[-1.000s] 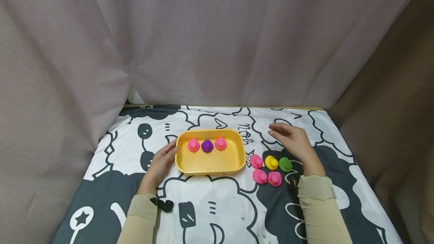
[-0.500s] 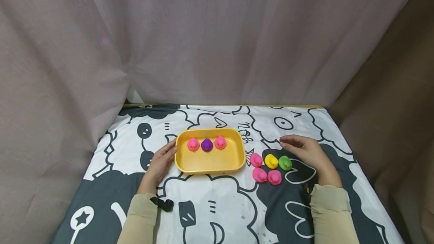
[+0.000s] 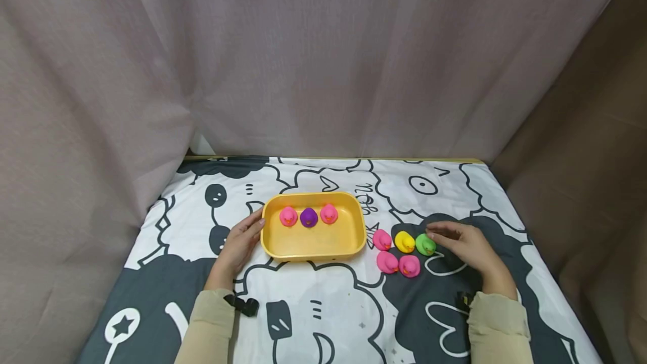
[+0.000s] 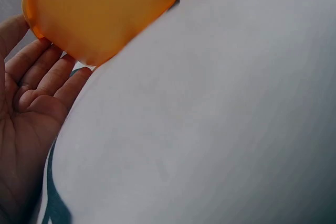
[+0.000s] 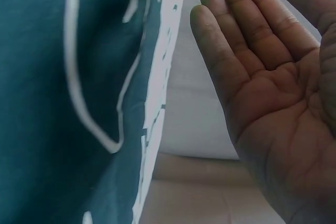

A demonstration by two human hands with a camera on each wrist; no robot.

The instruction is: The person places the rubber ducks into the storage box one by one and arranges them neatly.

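My left hand (image 3: pixel 239 246) rests against the left end of the yellow tray (image 3: pixel 313 250), its fingertips touching the outer wall and rim. In the left wrist view these fingers (image 4: pixel 55 77) lie loosely at the tray's edge. Inside stand a pink duck (image 3: pixel 288 216), a purple duck (image 3: pixel 309 217) and another pink duck (image 3: pixel 329 214) in a row. My right hand (image 3: pixel 467 246) is at the green duck (image 3: pixel 425 244), fingertips beside or just above it. In the right wrist view its fingers are extended, with nothing gripped; whether they touch the duck is unclear.
Left of the green duck stand a yellow duck (image 3: pixel 404 242) and a pink duck (image 3: pixel 382 240). Nearer to me are two more pink ducks, the left one (image 3: pixel 387 262) and the right one (image 3: pixel 409 266). A patterned cloth (image 3: pixel 349 308) covers the table; curtains (image 3: pixel 328 60) hang around it.
My right hand has come down and toward me, from above and behind the ducks to the green duck. The left hand and the tray have stayed in place.
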